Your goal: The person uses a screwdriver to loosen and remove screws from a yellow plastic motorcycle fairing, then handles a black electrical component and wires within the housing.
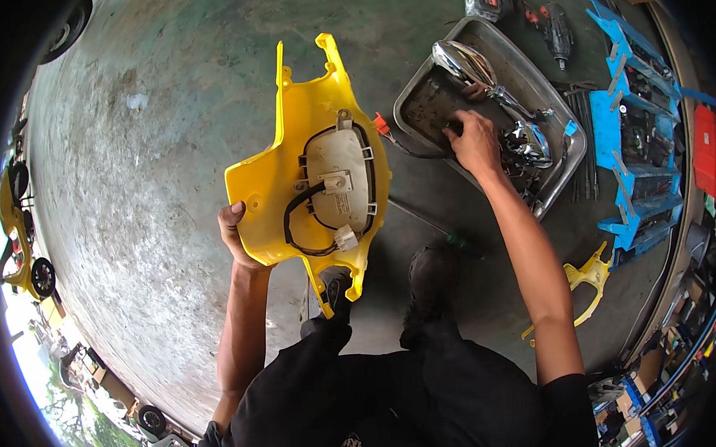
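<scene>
My left hand [235, 237] grips the lower left edge of a yellow scooter handlebar cover [266, 175], thumb on top, fingers mostly hidden beneath. The cover's inner side faces up, showing a whitish lamp housing [339, 173] with a black cable and a white connector [346, 238]. Over to the right, my right hand [478, 144] reaches into a metal tray [563, 114], fingers bent together near its bottom; what they pinch, if anything, is too small to make out. Chrome mirrors [467, 62] and small dark parts lie in the tray. A wire with a red connector [382, 125] hangs over its near left side.
A screwdriver [453, 237] lies on the floor near my shoes. Beyond the tray are a cordless driver [557, 35] and a battery pack [488, 0]. A blue tool box [619, 128] stands open at right, with another yellow part [589, 282] nearer me.
</scene>
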Demonstrator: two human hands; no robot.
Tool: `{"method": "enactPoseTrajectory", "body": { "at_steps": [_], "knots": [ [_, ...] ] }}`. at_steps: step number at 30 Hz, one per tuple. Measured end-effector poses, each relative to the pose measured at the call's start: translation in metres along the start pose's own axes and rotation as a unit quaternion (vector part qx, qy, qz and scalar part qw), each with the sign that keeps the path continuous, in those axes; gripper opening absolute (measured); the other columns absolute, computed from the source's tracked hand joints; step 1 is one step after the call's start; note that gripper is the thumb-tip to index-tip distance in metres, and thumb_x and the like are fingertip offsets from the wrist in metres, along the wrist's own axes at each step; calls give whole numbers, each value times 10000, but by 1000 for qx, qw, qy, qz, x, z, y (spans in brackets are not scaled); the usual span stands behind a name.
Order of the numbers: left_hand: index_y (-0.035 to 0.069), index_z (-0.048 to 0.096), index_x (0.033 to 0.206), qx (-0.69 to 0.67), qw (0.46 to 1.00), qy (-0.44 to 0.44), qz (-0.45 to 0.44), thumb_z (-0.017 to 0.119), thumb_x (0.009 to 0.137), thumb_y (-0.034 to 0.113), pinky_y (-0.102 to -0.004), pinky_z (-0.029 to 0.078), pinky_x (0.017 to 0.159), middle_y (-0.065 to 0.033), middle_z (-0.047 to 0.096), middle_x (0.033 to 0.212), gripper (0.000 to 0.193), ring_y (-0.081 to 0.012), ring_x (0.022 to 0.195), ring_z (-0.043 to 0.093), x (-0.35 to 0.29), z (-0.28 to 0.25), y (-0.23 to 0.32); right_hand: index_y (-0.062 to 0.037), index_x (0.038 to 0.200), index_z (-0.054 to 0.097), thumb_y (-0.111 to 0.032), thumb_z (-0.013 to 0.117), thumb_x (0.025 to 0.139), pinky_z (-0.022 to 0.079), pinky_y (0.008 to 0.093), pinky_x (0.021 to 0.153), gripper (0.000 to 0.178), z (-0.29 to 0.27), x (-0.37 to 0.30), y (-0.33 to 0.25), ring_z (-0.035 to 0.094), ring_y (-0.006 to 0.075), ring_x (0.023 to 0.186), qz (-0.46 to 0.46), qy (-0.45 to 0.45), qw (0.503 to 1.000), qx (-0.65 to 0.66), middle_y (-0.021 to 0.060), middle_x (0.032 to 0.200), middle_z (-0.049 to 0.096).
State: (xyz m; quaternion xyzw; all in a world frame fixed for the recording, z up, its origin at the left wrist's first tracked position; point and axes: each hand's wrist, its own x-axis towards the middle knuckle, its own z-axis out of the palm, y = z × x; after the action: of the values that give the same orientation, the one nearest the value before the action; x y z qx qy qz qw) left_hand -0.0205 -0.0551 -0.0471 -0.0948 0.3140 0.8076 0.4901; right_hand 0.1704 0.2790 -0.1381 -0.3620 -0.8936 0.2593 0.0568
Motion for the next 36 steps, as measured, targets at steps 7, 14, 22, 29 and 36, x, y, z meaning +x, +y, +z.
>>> {"method": "enactPoseTrajectory", "body": {
  "at_steps": [7,14,22,29,36],
  "knots": [
    [-26,535,1315,12,1000,19,-4,635,829,357,-437,561,900,-196,651,1212,627,-325,1039,663,-2,13,-5,7,963,725,-46,702,814,531,432,840,159,0,1,3,683,393,918,31,2,997,66,197,958,716],
    [-8,380,1466,26,999,-2,-37,650,779,360,-426,517,972,-202,570,1326,824,-317,1128,609,-2,13,-1,7,953,749,-39,728,815,559,372,822,146,-9,-4,10,729,303,935,66,-14,993,96,153,989,738],
    [-38,536,1305,1,999,-31,-26,634,811,342,-416,558,900,-198,651,1206,631,-313,1037,660,-4,29,-8,-26,943,746,-58,752,807,559,342,783,140,-34,-7,-23,735,278,905,136,-8,963,231,129,951,743],
    [-9,348,1506,101,994,-3,-27,638,775,407,-396,516,968,-197,561,1338,890,-294,1136,599,-8,10,-2,-9,975,722,-49,765,805,548,341,830,181,-10,-4,0,734,228,914,96,-47,987,124,122,961,757],
    [-13,363,1496,91,996,1,-23,629,787,409,-393,522,959,-197,569,1331,866,-292,1135,607,-13,2,-2,-41,983,708,-46,773,776,562,368,815,216,6,14,-23,735,263,882,67,-42,975,209,134,923,752]
  ]
}}
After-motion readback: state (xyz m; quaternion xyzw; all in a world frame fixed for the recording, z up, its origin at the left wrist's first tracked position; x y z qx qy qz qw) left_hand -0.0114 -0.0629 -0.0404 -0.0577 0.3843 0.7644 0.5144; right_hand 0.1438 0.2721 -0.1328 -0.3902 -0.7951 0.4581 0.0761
